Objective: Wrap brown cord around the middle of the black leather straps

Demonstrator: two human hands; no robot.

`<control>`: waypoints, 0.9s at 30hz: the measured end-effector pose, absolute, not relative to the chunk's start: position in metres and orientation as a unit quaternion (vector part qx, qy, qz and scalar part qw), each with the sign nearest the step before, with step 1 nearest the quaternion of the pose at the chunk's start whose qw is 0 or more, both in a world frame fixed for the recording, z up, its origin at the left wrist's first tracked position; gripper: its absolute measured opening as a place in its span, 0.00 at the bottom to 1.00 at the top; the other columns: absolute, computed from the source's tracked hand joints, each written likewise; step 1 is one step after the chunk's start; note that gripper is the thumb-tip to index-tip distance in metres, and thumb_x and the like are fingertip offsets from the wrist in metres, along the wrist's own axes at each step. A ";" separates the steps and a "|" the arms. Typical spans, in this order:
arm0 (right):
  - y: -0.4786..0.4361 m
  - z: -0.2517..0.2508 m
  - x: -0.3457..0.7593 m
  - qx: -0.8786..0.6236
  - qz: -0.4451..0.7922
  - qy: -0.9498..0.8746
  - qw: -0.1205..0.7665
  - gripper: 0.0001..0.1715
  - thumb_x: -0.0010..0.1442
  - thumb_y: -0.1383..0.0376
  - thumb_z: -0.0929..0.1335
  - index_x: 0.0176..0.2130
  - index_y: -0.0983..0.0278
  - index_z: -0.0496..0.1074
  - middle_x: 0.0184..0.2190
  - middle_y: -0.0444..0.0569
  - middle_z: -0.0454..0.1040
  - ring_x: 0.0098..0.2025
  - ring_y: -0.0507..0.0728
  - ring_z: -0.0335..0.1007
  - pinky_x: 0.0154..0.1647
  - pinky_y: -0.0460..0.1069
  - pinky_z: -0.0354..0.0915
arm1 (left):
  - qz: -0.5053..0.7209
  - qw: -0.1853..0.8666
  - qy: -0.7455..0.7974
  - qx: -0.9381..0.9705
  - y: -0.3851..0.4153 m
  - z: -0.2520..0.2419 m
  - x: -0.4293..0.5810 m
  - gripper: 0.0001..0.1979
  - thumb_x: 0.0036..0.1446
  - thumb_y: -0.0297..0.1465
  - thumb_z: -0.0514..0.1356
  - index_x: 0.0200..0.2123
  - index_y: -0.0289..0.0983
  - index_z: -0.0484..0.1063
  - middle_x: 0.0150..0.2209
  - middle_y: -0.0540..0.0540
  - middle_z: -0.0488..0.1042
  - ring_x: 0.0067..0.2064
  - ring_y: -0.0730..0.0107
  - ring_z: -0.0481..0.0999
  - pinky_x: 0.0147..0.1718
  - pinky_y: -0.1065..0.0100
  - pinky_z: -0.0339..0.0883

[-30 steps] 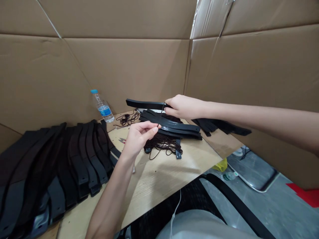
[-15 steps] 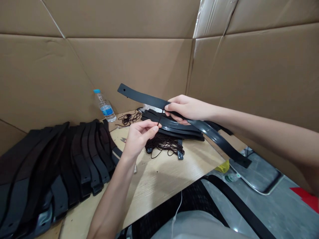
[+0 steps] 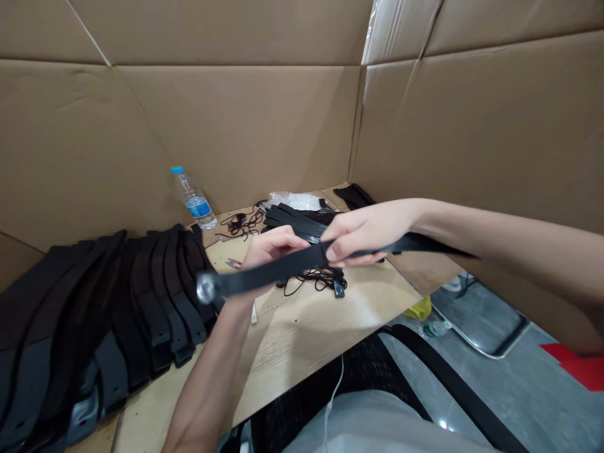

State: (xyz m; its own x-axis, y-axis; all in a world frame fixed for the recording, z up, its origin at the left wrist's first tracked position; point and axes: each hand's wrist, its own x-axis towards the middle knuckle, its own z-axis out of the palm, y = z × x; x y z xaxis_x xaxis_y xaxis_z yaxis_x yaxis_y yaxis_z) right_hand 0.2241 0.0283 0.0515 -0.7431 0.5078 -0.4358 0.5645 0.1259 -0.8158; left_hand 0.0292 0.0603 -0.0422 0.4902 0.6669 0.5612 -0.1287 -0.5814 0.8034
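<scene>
My right hand (image 3: 365,231) is closed around a long black curved strip (image 3: 264,269), gripping it near its middle. A narrow band of dark cord crosses the strip at my right fingertips. The strip's near-left end is blurred and points toward me. Behind the strip, my left hand (image 3: 271,244) is closed with its fingertips close to the right ones, on the dark cord; the strip hides part of that hand and most of the cord. Below both hands lies a loose tangle of dark cord (image 3: 323,278) on the wooden table (image 3: 292,346).
Many black strips (image 3: 113,308) stand in a row at the left. More strips (image 3: 290,220) lie beyond my hands, near a clear plastic bag (image 3: 297,201). A water bottle (image 3: 198,204) leans by the cardboard wall (image 3: 236,126). Small scissors (image 3: 233,263) lie left of my left hand.
The strip has turned over and swung, its left end now lower and nearer me. My right hand has moved down, and my left hand is now partly behind the strip.
</scene>
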 end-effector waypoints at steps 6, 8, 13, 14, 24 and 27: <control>0.033 0.053 0.221 0.366 -0.528 0.720 0.260 0.20 0.60 0.66 0.63 0.18 0.62 0.59 0.12 0.37 0.57 0.13 0.46 0.52 0.16 0.44 0.52 | 0.390 0.303 0.122 0.861 0.048 -0.043 0.037 0.08 0.57 0.24 0.60 0.28 0.36 0.78 0.22 0.50 0.68 0.26 0.74 0.67 0.24 0.71 0.59; 0.034 0.053 0.218 0.378 -0.503 0.725 0.280 0.22 0.59 0.65 0.65 0.17 0.62 0.59 0.12 0.37 0.57 0.13 0.46 0.52 0.15 0.44 0.52 | 0.381 0.278 0.123 0.873 0.047 -0.045 0.039 0.08 0.58 0.24 0.59 0.29 0.36 0.77 0.23 0.50 0.68 0.27 0.73 0.67 0.25 0.71 0.59; 0.037 0.049 0.208 0.462 -0.380 0.742 0.302 0.24 0.55 0.66 0.70 0.13 0.63 0.61 0.10 0.38 0.56 0.12 0.47 0.51 0.15 0.46 0.51 | 0.386 0.198 0.154 0.888 0.041 -0.049 0.042 0.10 0.60 0.22 0.56 0.31 0.36 0.76 0.25 0.51 0.64 0.27 0.73 0.66 0.26 0.70 0.59; 0.037 0.047 0.206 0.482 -0.353 0.751 0.281 0.24 0.53 0.67 0.72 0.12 0.63 0.61 0.10 0.38 0.56 0.13 0.47 0.53 0.16 0.45 0.51 | 0.393 0.180 0.160 0.888 0.039 -0.049 0.042 0.10 0.60 0.21 0.55 0.31 0.36 0.75 0.26 0.51 0.64 0.28 0.73 0.65 0.26 0.70 0.59; 0.035 0.048 0.176 0.582 0.017 0.811 0.066 0.19 0.60 0.68 0.69 0.18 0.65 0.71 0.22 0.47 0.75 0.34 0.57 0.76 0.34 0.50 0.65 | 0.497 0.150 0.310 0.797 0.041 -0.047 0.038 0.08 0.57 0.22 0.58 0.30 0.35 0.77 0.24 0.50 0.67 0.27 0.74 0.66 0.25 0.71 0.60; 0.031 0.057 0.170 0.519 0.115 0.835 0.143 0.12 0.62 0.71 0.66 0.30 0.67 0.78 0.33 0.53 0.80 0.40 0.60 0.76 0.39 0.53 0.66 | 0.559 0.191 0.368 0.718 0.043 -0.046 0.036 0.06 0.55 0.25 0.60 0.30 0.35 0.78 0.26 0.49 0.72 0.28 0.73 0.70 0.26 0.72 0.63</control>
State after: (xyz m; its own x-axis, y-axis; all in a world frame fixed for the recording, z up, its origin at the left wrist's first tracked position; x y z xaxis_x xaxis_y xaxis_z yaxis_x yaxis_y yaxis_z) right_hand 0.1696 0.0309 0.0573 -0.4205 0.8993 -0.1205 0.8335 0.4353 0.3402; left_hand 0.0362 0.0431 -0.0456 0.1029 0.7427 0.6617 0.3144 -0.6554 0.6867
